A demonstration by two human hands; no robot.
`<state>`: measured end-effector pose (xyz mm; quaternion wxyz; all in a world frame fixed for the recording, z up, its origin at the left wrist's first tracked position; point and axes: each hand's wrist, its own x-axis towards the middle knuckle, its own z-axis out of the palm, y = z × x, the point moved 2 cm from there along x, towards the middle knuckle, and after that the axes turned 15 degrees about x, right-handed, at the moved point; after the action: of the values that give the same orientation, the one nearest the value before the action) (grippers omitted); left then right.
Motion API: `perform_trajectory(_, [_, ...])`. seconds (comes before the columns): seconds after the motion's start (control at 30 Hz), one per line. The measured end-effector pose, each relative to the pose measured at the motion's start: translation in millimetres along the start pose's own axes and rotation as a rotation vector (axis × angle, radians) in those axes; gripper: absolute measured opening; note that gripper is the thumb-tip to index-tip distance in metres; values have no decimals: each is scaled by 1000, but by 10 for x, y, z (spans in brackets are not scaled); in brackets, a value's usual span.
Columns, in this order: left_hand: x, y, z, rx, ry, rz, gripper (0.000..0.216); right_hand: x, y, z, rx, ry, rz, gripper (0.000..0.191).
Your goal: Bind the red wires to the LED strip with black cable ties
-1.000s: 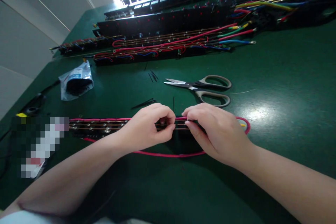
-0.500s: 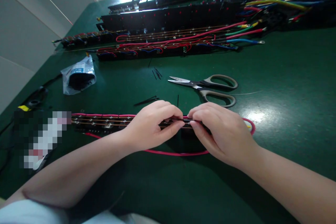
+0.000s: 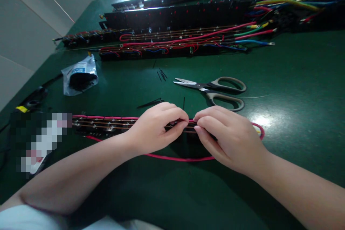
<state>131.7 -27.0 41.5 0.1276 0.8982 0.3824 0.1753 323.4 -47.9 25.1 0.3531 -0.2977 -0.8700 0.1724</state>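
My left hand [image 3: 159,127] is closed in a pinch over the long black strip with bare copper-coloured wires [image 3: 107,123]. Just to its right, my right hand [image 3: 229,133] also pinches, its fingertips a small gap away from the left ones. What sits between the fingertips is too small and hidden to name. A red cable [image 3: 183,159] runs along the strip's far edge, loops at the right end and comes back on the near side. Thin dark bands circle the cable and strip at spots on the left. Both hands cover the strip's middle and right part.
Scissors [image 3: 210,90] lie partly open behind my right hand. Black cable ties [image 3: 151,102] and short black offcuts [image 3: 162,74] lie nearby. An open plastic bag [image 3: 81,75] with dark contents stands left. Wired black strips [image 3: 172,45] line the green table's [image 3: 296,115] far side.
Both hands keep their pinch at nearly the same place; the fingertips have shifted only slightly. The view has moved a little.
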Motion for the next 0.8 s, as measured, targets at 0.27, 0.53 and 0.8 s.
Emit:
perform_trajectory(0.27, [4, -12, 5, 8, -15, -2, 12, 7, -13, -1, -16, 7, -7, 8])
perform_trajectory(0.53, [7, -17, 15, 16, -26, -2, 12, 6, 11, 20, -18, 29, 5, 8])
perform_trajectory(0.8, [6, -26, 16, 1, -22, 16, 12, -1, 18, 6, -5, 52, 0, 9])
